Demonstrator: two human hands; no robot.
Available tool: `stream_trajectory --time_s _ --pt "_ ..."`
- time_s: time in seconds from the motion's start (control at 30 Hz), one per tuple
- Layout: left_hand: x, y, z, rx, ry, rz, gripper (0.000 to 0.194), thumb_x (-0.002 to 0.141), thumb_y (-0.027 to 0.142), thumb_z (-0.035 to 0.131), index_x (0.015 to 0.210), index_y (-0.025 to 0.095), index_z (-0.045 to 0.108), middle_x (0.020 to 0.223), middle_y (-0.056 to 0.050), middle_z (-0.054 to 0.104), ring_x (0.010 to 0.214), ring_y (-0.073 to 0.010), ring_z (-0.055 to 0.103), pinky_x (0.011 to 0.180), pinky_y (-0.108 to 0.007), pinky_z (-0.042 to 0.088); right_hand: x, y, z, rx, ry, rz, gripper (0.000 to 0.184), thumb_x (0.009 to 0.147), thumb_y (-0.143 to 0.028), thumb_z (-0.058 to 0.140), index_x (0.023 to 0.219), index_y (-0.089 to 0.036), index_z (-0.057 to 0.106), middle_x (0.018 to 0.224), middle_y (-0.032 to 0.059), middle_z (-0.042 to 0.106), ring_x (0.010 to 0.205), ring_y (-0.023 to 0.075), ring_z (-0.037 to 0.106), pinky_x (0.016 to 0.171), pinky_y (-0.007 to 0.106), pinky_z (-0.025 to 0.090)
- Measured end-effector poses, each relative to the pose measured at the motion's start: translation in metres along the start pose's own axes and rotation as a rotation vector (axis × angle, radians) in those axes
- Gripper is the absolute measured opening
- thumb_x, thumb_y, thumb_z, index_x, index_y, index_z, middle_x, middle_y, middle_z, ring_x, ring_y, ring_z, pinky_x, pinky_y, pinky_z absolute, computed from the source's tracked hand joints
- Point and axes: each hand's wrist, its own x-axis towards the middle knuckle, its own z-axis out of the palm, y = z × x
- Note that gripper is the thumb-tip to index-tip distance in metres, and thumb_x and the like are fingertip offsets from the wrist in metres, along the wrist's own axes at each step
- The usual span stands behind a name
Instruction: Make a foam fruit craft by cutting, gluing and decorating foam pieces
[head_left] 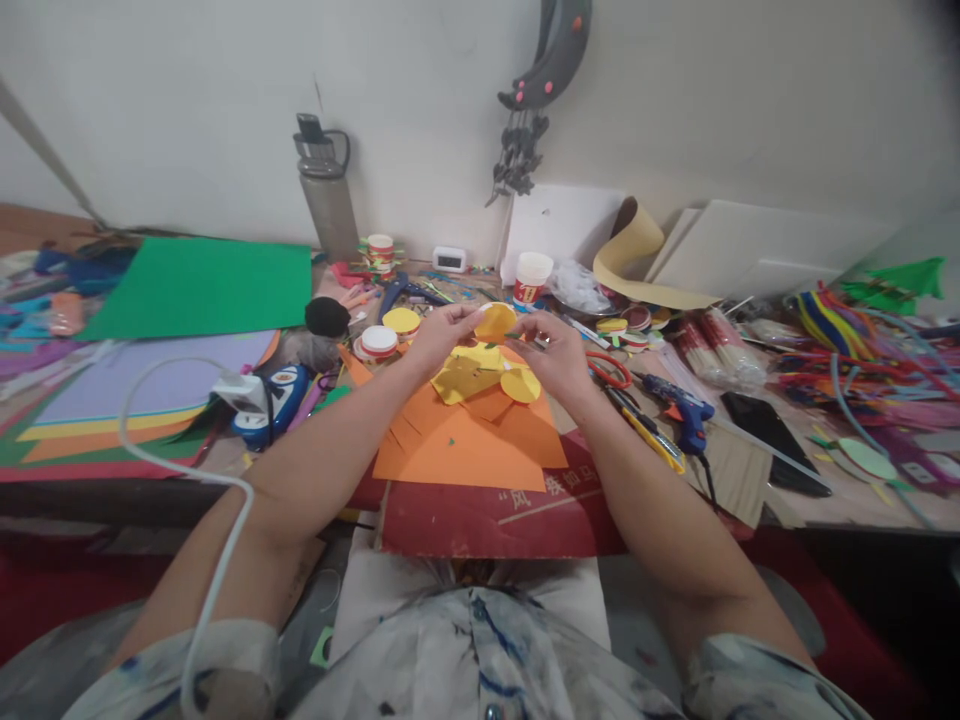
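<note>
My left hand (450, 330) pinches a round yellow piece (496, 324) by its left side, raised over the work area. Close against its right edge is my right hand (552, 345), fingers drawn together; a tiny dark bit seems to show at the fingertips, too small to name. Below both hands lie cut yellow paper (466, 378) and another yellow disc (520, 385). These rest on orange paper sheets (457, 455), which cover part of a red board (480, 520) with printed characters.
Left are a green sheet (217, 285), a white cable (244, 500) crossing my left arm, and a blue-and-white device (281, 400). A bottle (330, 205) and paper cup (531, 278) stand behind. Right lie a blue glue gun (682, 410), a cutter (649, 435) and a black phone (772, 440).
</note>
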Motion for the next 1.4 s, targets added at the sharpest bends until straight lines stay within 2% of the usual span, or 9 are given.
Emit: stream_trajectory --time_s 0.17,0.3,0.43,0.6,0.83,1.03,1.1,1.2,1.4 --pt "0.002 0.001 -0.003 -0.102 0.116 -0.090 0.029 0.085 0.035 0.086 0.080 0.014 0.067 0.070 0.001 0.066 0.056 -0.0077 0.059 0.061 -0.023 0.052 0.001 0.002 -0.002 0.314 0.075 0.173 0.025 0.076 -0.043 0.076 0.083 -0.023 0.063 0.081 -0.0010 0.067 0.075 0.0163 0.058 0.076 0.033 0.052" --pt "0.010 0.000 -0.012 -0.107 0.323 -0.011 0.027 0.090 0.036 0.081 0.080 0.016 0.065 0.073 0.000 0.068 0.060 -0.0086 0.062 0.061 -0.021 0.050 0.006 0.015 0.003 0.490 -0.059 0.444 0.030 0.066 -0.036 0.082 0.085 -0.022 0.063 0.071 -0.0045 0.065 0.064 0.0129 0.057 0.063 0.026 0.047" --pt "0.014 -0.002 -0.018 -0.121 0.333 0.026 0.028 0.089 0.040 0.081 0.083 0.017 0.066 0.080 -0.002 0.071 0.064 -0.0092 0.064 0.063 -0.021 0.051 0.008 0.021 0.016 0.238 -0.185 0.589 0.028 0.070 -0.022 0.081 0.092 -0.020 0.065 0.069 -0.0035 0.070 0.063 0.0153 0.063 0.063 0.027 0.048" --pt "0.012 -0.002 -0.014 -0.164 0.286 -0.017 0.029 0.086 0.040 0.083 0.086 0.017 0.065 0.082 -0.002 0.073 0.066 -0.0102 0.066 0.062 -0.021 0.051 0.007 0.011 0.019 -0.197 -0.084 0.363 0.030 0.079 -0.023 0.081 0.107 -0.015 0.070 0.098 0.0087 0.077 0.088 0.0216 0.070 0.087 0.037 0.054" --pt "0.012 0.000 -0.011 -0.227 0.228 -0.048 0.023 0.090 0.035 0.079 0.090 0.016 0.066 0.081 -0.002 0.073 0.066 -0.0100 0.066 0.065 -0.022 0.054 -0.019 0.000 -0.072 -0.443 -0.019 0.248 0.017 0.092 -0.033 0.067 0.097 -0.018 0.073 0.096 0.0098 0.077 0.085 0.0235 0.068 0.085 0.038 0.052" --pt "0.011 0.000 -0.008 -0.192 0.216 -0.029 0.019 0.092 0.029 0.076 0.086 0.016 0.065 0.081 -0.002 0.073 0.062 -0.0088 0.063 0.062 -0.021 0.054 -0.078 0.036 -0.165 -1.037 0.001 0.558 0.046 0.092 -0.049 0.069 0.112 -0.008 0.072 0.115 0.0295 0.073 0.109 0.0386 0.070 0.089 0.045 0.052" --pt "0.010 0.001 -0.007 -0.182 0.216 -0.031 0.017 0.094 0.027 0.075 0.086 0.015 0.065 0.081 -0.003 0.074 0.060 -0.0084 0.063 0.060 -0.021 0.055 -0.093 0.053 -0.175 -1.087 -0.099 0.696 0.055 0.089 -0.053 0.073 0.116 -0.004 0.071 0.113 0.0324 0.073 0.106 0.0399 0.072 0.085 0.044 0.052" --pt "0.008 0.003 -0.005 -0.181 0.217 -0.051 0.017 0.095 0.024 0.073 0.084 0.015 0.064 0.074 0.000 0.070 0.056 -0.0075 0.060 0.058 -0.021 0.054 -0.104 0.073 -0.180 -0.940 -0.165 0.871 0.035 0.082 -0.042 0.078 0.095 -0.010 0.075 0.092 0.0228 0.076 0.090 0.0340 0.074 0.071 0.037 0.050" --pt "0.006 0.005 -0.001 -0.163 0.192 -0.061 0.026 0.092 0.031 0.079 0.083 0.014 0.061 0.075 -0.001 0.071 0.059 -0.0089 0.064 0.057 -0.021 0.054 -0.106 0.079 -0.185 -0.496 0.214 1.074 0.022 0.069 -0.022 0.081 0.061 -0.020 0.060 0.052 0.0014 0.052 0.059 0.0192 0.060 0.050 0.027 0.039"
